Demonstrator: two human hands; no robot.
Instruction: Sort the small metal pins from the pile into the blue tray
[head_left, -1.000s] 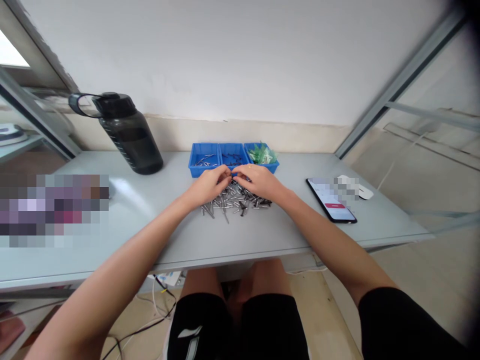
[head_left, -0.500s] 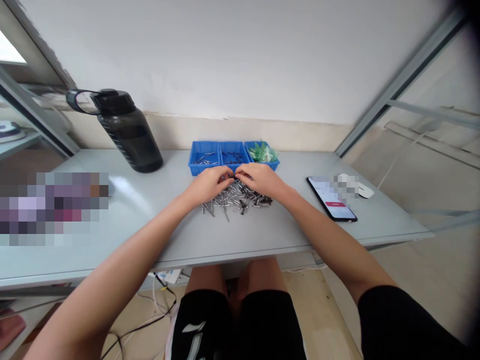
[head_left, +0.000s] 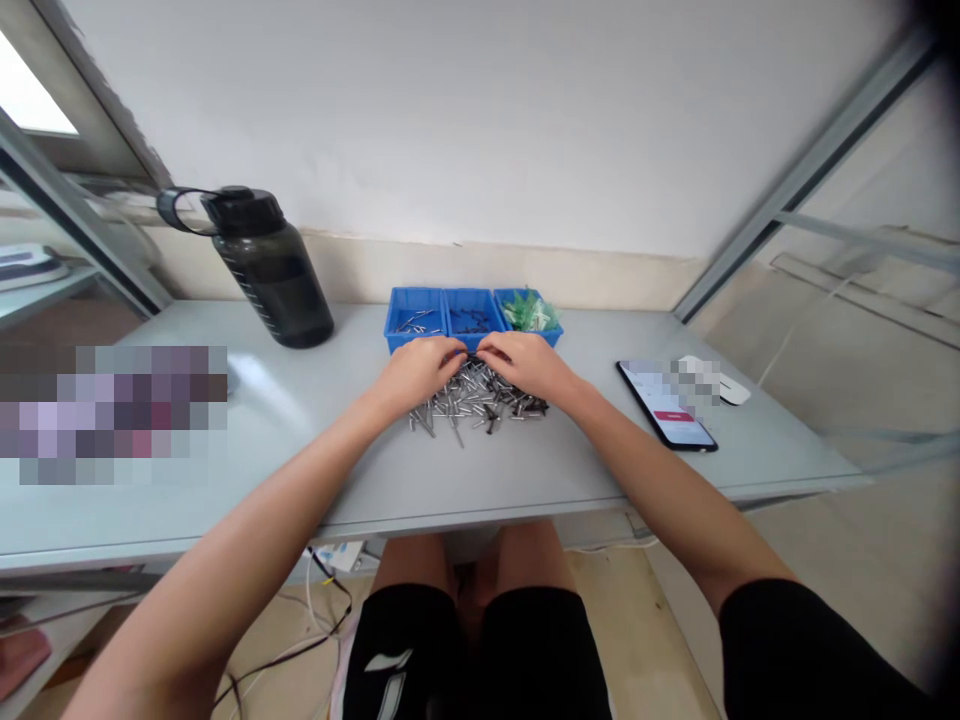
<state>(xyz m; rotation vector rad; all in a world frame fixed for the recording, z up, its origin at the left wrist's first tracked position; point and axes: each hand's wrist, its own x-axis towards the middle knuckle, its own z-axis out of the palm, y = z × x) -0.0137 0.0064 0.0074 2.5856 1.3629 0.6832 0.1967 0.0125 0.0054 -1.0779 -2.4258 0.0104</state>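
Observation:
A heap of small metal fasteners (head_left: 469, 395), silver pin-like pieces and dark screws, lies loose on the grey desk. My left hand (head_left: 424, 370) rests over the heap's far left side, its fingers curled inward and thumb close to the index finger. Opposite it, my right hand (head_left: 529, 362) bends over the right side with fingertips pinched close to the left ones. Whatever the fingertips hold is too small and partly hidden. Just behind my hands stand three joined blue bins: the left bin (head_left: 417, 300) has silver pieces, the middle bin (head_left: 471, 300) dark screws, the right bin green-and-white packets (head_left: 531, 312).
A large dark water bottle (head_left: 274, 280) stands at the back left. On the right lie a phone (head_left: 667, 405) with its screen lit and a white mouse (head_left: 731, 388). A blurred-out patch (head_left: 112, 410) covers something on the left. Cables (head_left: 322, 610) hang below the desk edge.
The camera view has shifted slightly, so everything sits a little lower and mostly further right. My hands stay at the heap, with fingertips still close together.

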